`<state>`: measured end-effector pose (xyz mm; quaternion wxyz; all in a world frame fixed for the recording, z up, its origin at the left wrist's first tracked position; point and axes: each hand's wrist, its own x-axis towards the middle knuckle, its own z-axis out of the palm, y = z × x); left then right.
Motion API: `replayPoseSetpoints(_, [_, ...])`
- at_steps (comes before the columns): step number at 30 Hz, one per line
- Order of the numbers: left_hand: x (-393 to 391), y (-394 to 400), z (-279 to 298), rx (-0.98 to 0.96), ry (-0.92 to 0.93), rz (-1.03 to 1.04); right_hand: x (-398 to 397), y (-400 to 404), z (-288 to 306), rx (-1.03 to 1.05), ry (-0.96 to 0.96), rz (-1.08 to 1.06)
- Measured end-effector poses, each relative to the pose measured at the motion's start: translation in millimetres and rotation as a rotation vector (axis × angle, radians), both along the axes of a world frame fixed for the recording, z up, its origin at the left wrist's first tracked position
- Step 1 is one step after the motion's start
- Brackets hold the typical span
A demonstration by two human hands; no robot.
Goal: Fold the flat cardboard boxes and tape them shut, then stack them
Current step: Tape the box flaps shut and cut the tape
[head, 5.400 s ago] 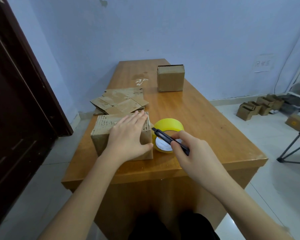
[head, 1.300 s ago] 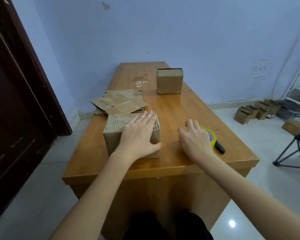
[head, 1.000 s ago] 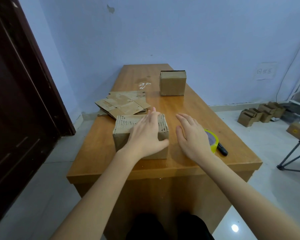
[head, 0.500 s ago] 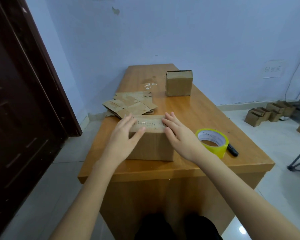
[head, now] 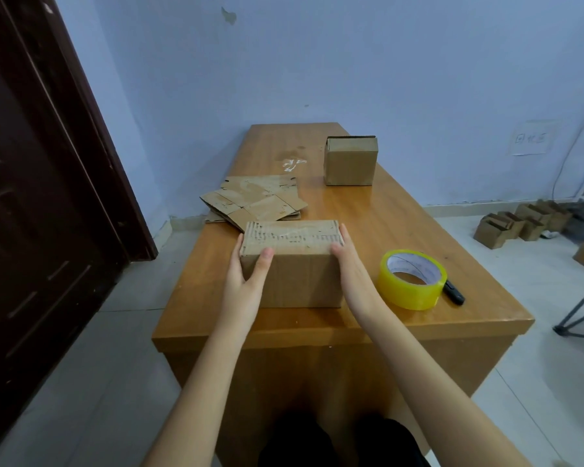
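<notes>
A folded cardboard box (head: 297,281) with clear tape along its top stands near the table's front edge. My left hand (head: 246,284) lies against its left side, thumb up the front face. My right hand (head: 351,274) presses flat on its right side, fingers straight. A second folded box (head: 349,161) stands far back on the right of the table. Several flat cardboard blanks (head: 253,203) lie in a loose pile just behind the near box. A yellow tape roll (head: 412,281) lies flat to the right of my right hand, with a black cutter (head: 454,294) beside it.
The wooden table (head: 402,214) runs away from me toward the blue wall. A dark door (head: 31,197) stands at the left. Several small boxes (head: 520,224) sit on the floor at the right, near a tripod leg (head: 580,315).
My right hand put the cutter and tape roll down on the right and came to the box. Both hands slid off the top onto its two sides.
</notes>
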<state>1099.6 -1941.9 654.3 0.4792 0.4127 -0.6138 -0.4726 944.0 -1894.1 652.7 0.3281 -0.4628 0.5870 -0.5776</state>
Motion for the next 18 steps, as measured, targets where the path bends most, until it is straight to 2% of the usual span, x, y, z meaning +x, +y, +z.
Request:
replayPoseSetpoints(5, [12, 1, -3, -0.075, -0.112, -0.054, -14, 4, 7, 0.139, 0.140, -0.038])
replayPoseSetpoints(7, [19, 1, -5, -0.108, -0.134, -0.079, -21, 7, 14, 0.132, 0.409, -0.222])
replayPoseSetpoints(9, [23, -1, -5, -0.226, -0.213, -0.075, -23, 9, 19, -0.011, 0.719, -0.413])
replayPoseSetpoints(11, [24, -5, -2, -0.415, -0.354, -0.028, -19, 10, 21, -0.180, 0.930, -0.479])
replayPoseSetpoints(15, [20, -12, 4, -0.584, -0.559, 0.000, -7, 16, 19, -0.284, 1.289, -0.591])
replayPoseSetpoints(18, [19, -14, 1, -0.631, -0.655, 0.008, 2, 18, 16, -0.214, 1.391, -0.617])
